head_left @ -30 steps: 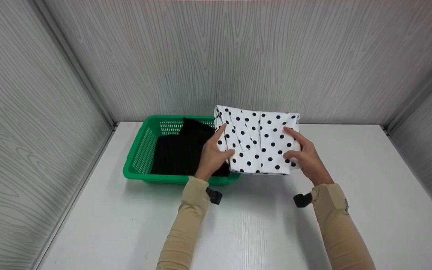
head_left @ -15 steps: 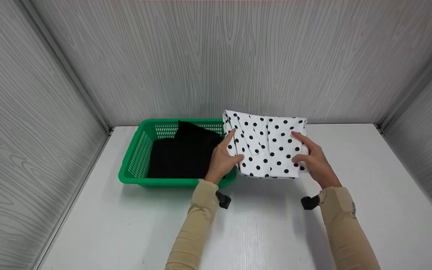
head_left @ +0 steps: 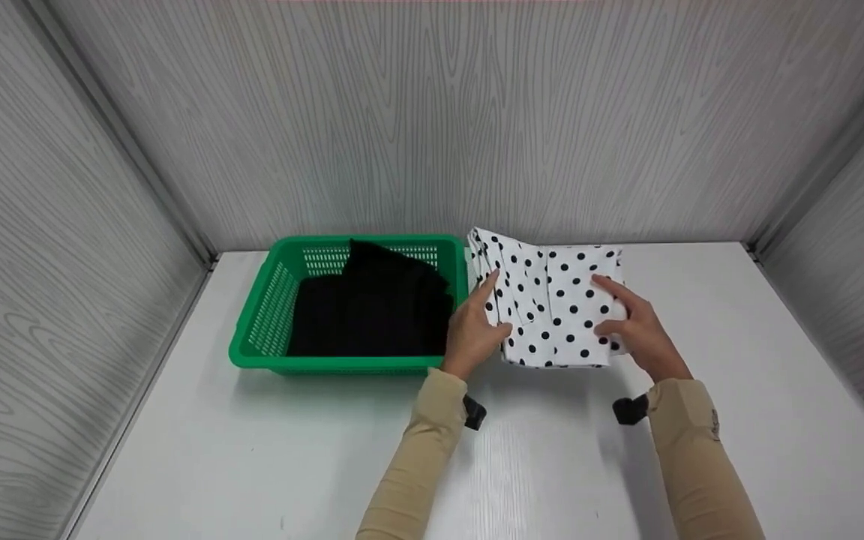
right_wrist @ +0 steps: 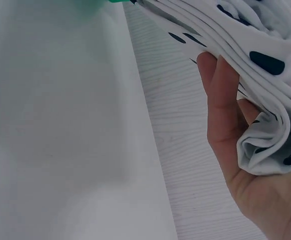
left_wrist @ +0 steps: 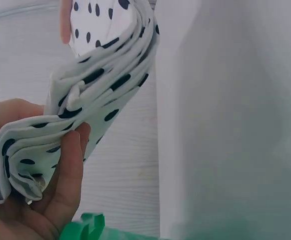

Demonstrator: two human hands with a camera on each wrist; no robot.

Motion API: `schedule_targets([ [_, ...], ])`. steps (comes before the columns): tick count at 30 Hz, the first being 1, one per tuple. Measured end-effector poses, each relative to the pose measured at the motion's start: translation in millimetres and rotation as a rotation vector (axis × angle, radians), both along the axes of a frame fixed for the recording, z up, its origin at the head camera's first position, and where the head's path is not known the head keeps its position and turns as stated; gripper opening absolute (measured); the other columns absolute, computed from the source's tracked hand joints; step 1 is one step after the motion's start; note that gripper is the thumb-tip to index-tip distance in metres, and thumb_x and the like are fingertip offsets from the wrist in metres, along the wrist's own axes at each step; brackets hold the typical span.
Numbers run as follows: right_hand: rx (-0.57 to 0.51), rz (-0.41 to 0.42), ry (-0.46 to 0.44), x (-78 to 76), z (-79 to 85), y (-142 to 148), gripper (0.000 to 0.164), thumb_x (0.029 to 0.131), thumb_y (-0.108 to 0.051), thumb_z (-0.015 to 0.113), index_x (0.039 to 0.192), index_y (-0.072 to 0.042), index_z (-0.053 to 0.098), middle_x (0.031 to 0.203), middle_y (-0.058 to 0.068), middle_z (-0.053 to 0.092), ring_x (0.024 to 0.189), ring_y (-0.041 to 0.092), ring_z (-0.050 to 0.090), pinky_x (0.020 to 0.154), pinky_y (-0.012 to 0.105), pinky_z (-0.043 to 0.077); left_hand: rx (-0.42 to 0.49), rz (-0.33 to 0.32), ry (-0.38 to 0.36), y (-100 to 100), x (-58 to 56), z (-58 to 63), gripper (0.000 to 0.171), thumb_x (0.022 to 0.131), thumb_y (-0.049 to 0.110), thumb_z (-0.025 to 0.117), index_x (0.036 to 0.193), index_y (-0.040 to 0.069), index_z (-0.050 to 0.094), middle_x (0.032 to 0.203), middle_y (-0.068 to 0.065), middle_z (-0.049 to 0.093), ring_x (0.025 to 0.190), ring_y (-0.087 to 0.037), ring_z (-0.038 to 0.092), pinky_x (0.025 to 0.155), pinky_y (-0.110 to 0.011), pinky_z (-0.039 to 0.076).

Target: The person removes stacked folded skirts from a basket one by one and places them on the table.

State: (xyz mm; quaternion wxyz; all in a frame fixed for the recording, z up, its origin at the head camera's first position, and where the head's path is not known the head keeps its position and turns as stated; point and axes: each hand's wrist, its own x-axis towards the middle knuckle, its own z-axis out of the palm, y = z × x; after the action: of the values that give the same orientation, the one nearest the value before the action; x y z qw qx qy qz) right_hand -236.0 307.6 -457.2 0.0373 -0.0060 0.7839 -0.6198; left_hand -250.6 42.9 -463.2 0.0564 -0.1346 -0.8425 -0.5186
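Note:
A folded white cloth with black polka dots (head_left: 571,300) is held between both hands above the table, right of the green basket. My left hand (head_left: 471,335) grips its left edge, thumb on top. On the opposite edge my right hand (head_left: 643,336) grips it the same way. In the left wrist view, several layers of the cloth (left_wrist: 110,82) show, with fingers (left_wrist: 70,170) curled beneath them. Fingers (right_wrist: 223,105) of the right hand likewise lie under the layered cloth (right_wrist: 265,62) in the right wrist view. Whether it is a garment cannot be told.
A green perforated plastic basket (head_left: 342,365) stands at the back left of the white table (head_left: 312,465), with black folded fabric (head_left: 372,319) in it. Wood-grain panels enclose the back (head_left: 432,120) and both sides.
Both hands have carried the polka-dot cloth rightward and slightly down, from overlapping the basket to beside it. The cloth's left part now bends upward. The view has shifted slightly.

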Motion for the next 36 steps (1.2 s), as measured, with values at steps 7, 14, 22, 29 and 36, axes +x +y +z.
schedule_targets([
  [7,0.030,0.002,-0.044,2.3,-18.1,3.0,0.092,0.077,0.018,0.059,0.160,-0.009,0.031,0.167,0.013,0.018,0.147,0.032,0.028,0.111,0.039,0.035,-0.114,0.037,0.093,22.4,13.9,-13.5,0.076,0.080,-0.009,0.071,0.151,0.006,0.049,0.147,-0.022,0.052,0.117,-0.035,0.062,0.089,-0.045,0.054],
  [14,0.097,0.039,-0.107,4.1,-38.0,3.7,0.092,0.077,0.014,0.062,0.160,-0.011,0.032,0.168,0.017,0.014,0.151,0.039,0.015,0.118,0.056,0.019,-0.167,0.048,-0.010,26.1,19.8,-38.3,0.076,0.080,-0.013,0.067,0.151,0.005,0.048,0.145,-0.022,0.052,0.124,-0.037,0.058,0.095,-0.045,0.052],
  [22,0.389,0.063,-0.123,0.8,-43.1,0.4,0.083,0.080,0.013,0.060,0.157,0.001,0.031,0.162,0.031,0.016,0.149,0.049,0.012,0.117,0.062,0.017,-0.292,0.029,-0.117,21.6,21.1,-46.0,0.071,0.086,-0.008,0.066,0.152,0.001,0.042,0.149,-0.027,0.044,0.133,-0.040,0.048,0.102,-0.049,0.046],
  [29,0.784,0.099,-0.066,14.7,-37.0,-11.7,0.068,0.085,0.008,0.059,0.150,0.009,0.039,0.155,0.044,0.014,0.139,0.061,0.024,0.107,0.067,0.032,-0.516,0.094,0.012,22.1,32.0,-56.5,0.054,0.084,0.000,0.076,0.135,-0.005,0.058,0.155,-0.036,0.024,0.139,-0.047,0.035,0.099,-0.051,0.047],
  [36,0.993,0.198,0.007,55.8,-34.2,-24.7,0.044,0.088,0.007,0.068,0.131,0.008,0.058,0.152,0.040,0.029,0.135,0.059,0.034,0.098,0.069,0.041,-0.878,0.117,0.280,22.3,61.8,-54.8,0.032,0.082,0.017,0.084,0.110,0.006,0.075,0.129,-0.020,0.063,0.112,-0.039,0.062,0.087,-0.048,0.053],
])
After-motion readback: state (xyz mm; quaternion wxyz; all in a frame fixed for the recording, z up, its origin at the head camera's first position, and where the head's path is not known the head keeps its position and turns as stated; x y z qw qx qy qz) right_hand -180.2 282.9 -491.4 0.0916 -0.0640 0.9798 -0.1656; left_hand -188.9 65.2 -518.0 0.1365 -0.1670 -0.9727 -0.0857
